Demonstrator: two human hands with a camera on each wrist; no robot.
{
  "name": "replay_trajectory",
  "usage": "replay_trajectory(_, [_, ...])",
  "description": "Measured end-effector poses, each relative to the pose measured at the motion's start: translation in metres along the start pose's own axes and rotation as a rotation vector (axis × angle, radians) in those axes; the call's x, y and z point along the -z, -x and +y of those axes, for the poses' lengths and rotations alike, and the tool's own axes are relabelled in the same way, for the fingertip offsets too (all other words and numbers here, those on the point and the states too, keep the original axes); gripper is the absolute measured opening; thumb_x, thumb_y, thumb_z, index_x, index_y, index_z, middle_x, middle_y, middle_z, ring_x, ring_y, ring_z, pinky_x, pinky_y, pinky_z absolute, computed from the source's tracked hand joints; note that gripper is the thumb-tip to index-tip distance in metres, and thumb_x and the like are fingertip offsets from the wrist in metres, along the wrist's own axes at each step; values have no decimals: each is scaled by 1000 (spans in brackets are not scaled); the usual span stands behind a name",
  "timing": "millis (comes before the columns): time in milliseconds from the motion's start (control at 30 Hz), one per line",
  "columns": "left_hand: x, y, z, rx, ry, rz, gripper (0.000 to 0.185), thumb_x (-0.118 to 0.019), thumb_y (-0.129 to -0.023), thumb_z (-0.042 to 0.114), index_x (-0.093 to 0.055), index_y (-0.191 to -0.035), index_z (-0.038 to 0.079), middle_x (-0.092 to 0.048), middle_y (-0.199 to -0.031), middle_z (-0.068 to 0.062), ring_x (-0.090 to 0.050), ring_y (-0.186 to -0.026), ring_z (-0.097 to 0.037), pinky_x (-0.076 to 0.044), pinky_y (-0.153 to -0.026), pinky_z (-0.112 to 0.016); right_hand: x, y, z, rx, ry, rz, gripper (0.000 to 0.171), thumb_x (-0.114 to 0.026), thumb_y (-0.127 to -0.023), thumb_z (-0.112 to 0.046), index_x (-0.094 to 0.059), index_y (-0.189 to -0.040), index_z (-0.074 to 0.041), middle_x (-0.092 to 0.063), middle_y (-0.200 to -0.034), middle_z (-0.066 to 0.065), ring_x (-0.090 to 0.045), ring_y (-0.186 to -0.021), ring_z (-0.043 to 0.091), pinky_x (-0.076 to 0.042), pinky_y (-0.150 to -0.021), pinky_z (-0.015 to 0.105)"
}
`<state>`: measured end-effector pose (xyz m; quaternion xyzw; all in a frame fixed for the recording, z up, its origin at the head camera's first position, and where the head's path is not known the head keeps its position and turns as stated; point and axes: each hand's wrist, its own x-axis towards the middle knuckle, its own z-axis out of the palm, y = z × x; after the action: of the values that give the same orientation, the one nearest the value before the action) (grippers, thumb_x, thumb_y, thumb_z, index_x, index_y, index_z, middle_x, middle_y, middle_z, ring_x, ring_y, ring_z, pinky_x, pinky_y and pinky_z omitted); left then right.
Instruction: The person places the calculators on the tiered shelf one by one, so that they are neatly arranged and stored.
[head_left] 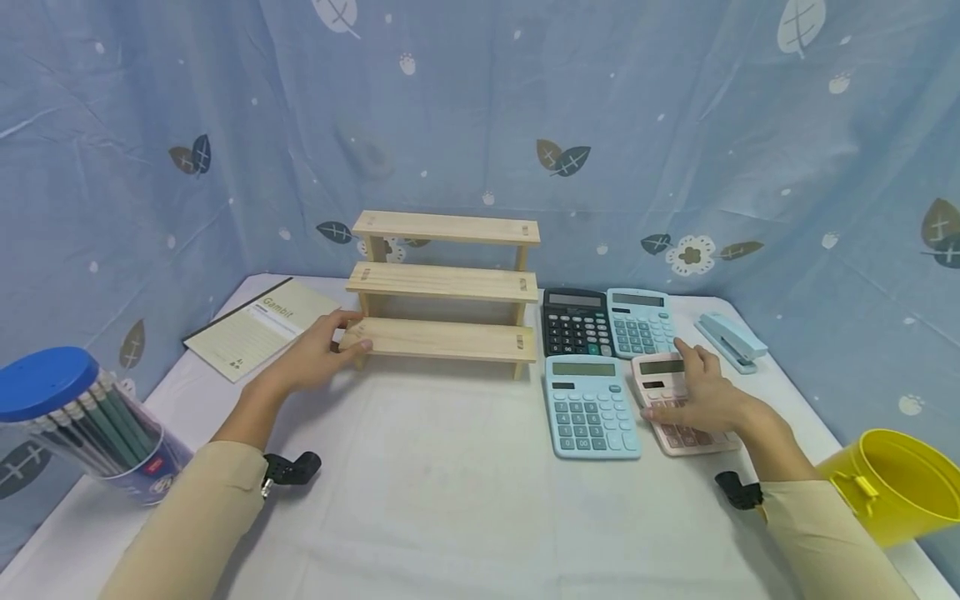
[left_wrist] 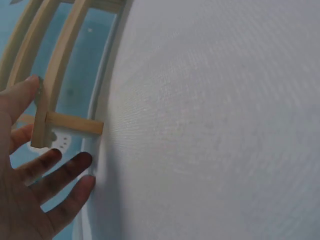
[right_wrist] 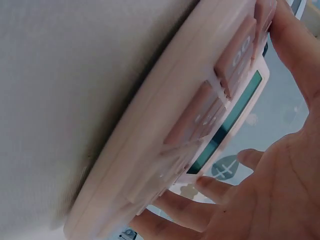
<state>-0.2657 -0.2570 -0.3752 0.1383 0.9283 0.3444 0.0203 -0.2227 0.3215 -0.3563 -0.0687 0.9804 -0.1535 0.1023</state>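
Table: white cloth-covered table [head_left: 450, 483] carrying everything, with blue leaf-print fabric behind it.
Near left: clear tub of pencils [head_left: 82, 425] with a blue lid, at the table's left edge.
Near right: yellow bucket [head_left: 896, 483] at the right edge, beside the right sleeve.
Right hand [head_left: 701, 396]: lies over the pink calculator [head_left: 678, 408], thumb at its near-left edge and fingers spread across the top by the display; in the right wrist view the thumb and fingers close on opposite edges, so it grips the calculator.
Pink calculator: on the table, right of centre, just beside the large light-blue calculator [head_left: 592, 406].
Left hand [head_left: 318, 358]: thumb on top and fingers under the left end of the lowest step of the wooden stepped shelf [head_left: 442, 287]; it holds that end.
Wooden shelf: three tiers, upright at mid-table.
Further back: black calculator [head_left: 576, 322] and small light-blue calculator [head_left: 640, 322] side by side; blue stapler [head_left: 731, 340] to their right; notebook [head_left: 258, 333] left of the shelf.
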Motion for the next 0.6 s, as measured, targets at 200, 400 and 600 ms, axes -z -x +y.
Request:
replay_trajectory(200, [-4, -5, -3, -32, 47, 13, 71, -57, -106, 41, -30, -156, -1, -32, -158, -32, -58, -122, -49, -48, -102, -59, -3, 0, -2, -27, 22, -11, 146, -84, -73, -66, 13, -158, 4, 4, -153, 48, -28, -130, 73, -36, -98, 79])
replay_trajectory(400, [-6, -7, -4, -34, 79, 17, 70, -57, -106, 41, -29, -156, 0, -36, -155, -32, -53, -128, -51, -46, -104, -61, -3, 5, -2, -36, 49, -21, 146, -83, -75, -64, 14, -157, 7, 3, -151, 51, -33, -125, 75, -38, -95, 78])
replay_trajectory(600, [-6, -5, -6, -6, 64, 10, 71, -56, -105, 46, -27, -156, 5, -43, -149, -33, -46, -135, -49, -42, -106, -62, -3, 3, -1, -58, 55, -4, 145, -84, -73, -59, 16, -158, 4, -8, -151, 49, -52, -99, 54, -50, -82, 64])
